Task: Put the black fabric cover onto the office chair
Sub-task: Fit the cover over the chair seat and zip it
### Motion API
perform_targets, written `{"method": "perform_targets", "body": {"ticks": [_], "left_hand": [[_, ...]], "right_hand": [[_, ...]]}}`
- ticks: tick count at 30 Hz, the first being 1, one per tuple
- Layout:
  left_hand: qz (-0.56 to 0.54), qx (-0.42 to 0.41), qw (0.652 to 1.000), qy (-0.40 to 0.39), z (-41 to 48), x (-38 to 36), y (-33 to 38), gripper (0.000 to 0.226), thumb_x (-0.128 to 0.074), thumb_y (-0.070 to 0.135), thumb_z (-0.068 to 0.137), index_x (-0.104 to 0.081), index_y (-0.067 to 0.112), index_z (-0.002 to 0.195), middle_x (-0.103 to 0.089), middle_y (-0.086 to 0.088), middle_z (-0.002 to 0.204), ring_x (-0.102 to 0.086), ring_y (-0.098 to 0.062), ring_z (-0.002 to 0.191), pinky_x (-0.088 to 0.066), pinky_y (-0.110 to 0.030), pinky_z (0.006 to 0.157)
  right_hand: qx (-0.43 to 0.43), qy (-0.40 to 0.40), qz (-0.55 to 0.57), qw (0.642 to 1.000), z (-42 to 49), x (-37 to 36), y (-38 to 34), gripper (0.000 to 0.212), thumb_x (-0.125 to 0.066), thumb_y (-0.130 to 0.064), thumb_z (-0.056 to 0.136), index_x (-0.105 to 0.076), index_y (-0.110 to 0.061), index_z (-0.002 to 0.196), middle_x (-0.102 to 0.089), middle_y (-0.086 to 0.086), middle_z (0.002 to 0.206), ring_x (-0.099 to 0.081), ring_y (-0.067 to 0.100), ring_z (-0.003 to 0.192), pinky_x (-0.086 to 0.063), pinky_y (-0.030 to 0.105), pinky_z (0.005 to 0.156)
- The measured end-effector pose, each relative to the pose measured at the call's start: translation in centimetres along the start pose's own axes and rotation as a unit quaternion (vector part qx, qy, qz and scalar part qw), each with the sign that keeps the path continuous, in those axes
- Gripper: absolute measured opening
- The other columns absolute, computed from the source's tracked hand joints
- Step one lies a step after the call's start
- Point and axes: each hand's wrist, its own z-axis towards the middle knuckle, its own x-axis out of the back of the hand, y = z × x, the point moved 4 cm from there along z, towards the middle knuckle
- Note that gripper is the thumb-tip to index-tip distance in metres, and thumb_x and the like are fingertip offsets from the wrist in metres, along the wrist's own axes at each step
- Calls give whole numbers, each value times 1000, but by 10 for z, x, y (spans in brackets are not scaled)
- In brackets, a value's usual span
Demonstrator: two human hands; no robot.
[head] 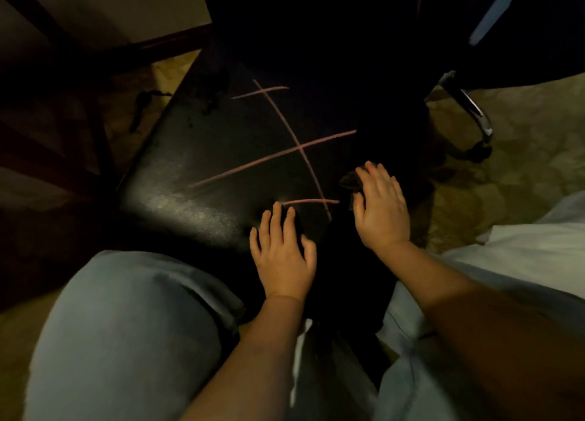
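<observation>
The office chair's black leather seat [202, 167], crossed by pink stitch lines, fills the middle of the dim view. The black fabric cover [364, 110] lies dark over the seat's right part and runs down between my knees. My left hand [283, 249] rests with straight fingers at the seat's near edge, where the cover's border meets the bare leather. My right hand [380, 205] lies on the cover at the seat's right side. Its thumb and forefinger pinch a bunched fold of fabric [349, 181]. How far the cover reaches at the back is lost in shadow.
My knees in light jeans [126, 325] frame the seat's near side. A chrome chair leg with a castor [474, 116] stands on patterned carpet at the right. Dark wooden furniture [47, 104] stands at the left. White cloth [538, 240] lies at the right edge.
</observation>
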Motion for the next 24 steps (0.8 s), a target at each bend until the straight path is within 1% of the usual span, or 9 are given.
{"method": "perform_targets", "body": {"ticks": [2, 3, 4, 5, 7, 9, 13, 20, 24], "left_hand": [[5, -21, 1000, 15, 20, 12, -2, 35, -48, 34, 83, -68, 12, 100, -66, -9, 111, -59, -32, 102, -41, -44, 85], [7, -31, 999, 21, 34, 15, -6, 32, -47, 34, 83, -67, 11, 93, -66, -10, 101, -59, -34, 94, -43, -42, 78], [10, -41, 999, 15, 47, 16, -10, 34, -46, 35, 84, -66, 10, 94, -65, -11, 101, -59, -35, 95, -44, -43, 79], [15, -50, 999, 2, 57, 13, -14, 38, -44, 36, 84, -65, 10, 102, -64, -12, 111, -57, -35, 105, -44, -45, 86], [27, -61, 997, -33, 66, 2, -21, 49, -39, 38, 87, -59, 11, 123, -55, -11, 136, -46, -32, 129, -34, -52, 105], [37, -62, 996, -50, 64, -9, -23, 54, -36, 37, 89, -53, 14, 135, -45, -8, 147, -35, -29, 139, -24, -55, 113], [37, -63, 996, -46, 63, -13, -23, 55, -37, 35, 89, -51, 16, 138, -42, -6, 150, -32, -27, 142, -19, -54, 115], [27, -67, 996, -52, 63, -15, -27, 57, -36, 34, 88, -48, 16, 140, -38, -6, 152, -28, -26, 143, -14, -52, 116], [22, -66, 997, -46, 64, -17, -28, 56, -39, 32, 87, -48, 16, 140, -39, -7, 152, -29, -27, 143, -14, -52, 116]], "right_hand": [[2, 0, 4, 1000, 0, 0, 0, 47, -45, -22, 97, -42, -13, 143, -36, 6, 152, -24, 22, 145, -16, 42, 120], [2, 2, 6, 1000, 0, 0, 0, 47, -46, -21, 97, -42, -13, 143, -36, 6, 152, -24, 22, 145, -16, 42, 120], [2, 7, 7, 1000, -1, 0, 0, 47, -47, -21, 97, -43, -12, 142, -37, 7, 152, -25, 22, 144, -16, 42, 120], [3, 13, 8, 1000, -1, 0, 0, 46, -47, -21, 96, -44, -12, 142, -38, 7, 151, -26, 23, 144, -17, 42, 120], [2, 22, 9, 1000, -1, -2, 2, 46, -47, -21, 96, -44, -12, 141, -39, 7, 151, -27, 23, 144, -17, 42, 120], [5, 30, 7, 1000, -1, -5, 4, 46, -44, -24, 96, -45, -13, 140, -40, 7, 150, -28, 23, 143, -17, 41, 120], [10, 43, 15, 999, -1, -6, 5, 50, -34, -29, 94, -46, -12, 139, -41, 7, 149, -30, 23, 142, -19, 42, 119], [9, 59, 3, 998, 0, -5, 2, 49, -35, -26, 93, -48, -9, 137, -43, 10, 147, -32, 25, 141, -21, 43, 118], [14, 54, -8, 998, 5, -7, -1, 49, -36, -25, 92, -48, -8, 137, -43, 11, 146, -33, 27, 140, -22, 45, 118]]}}
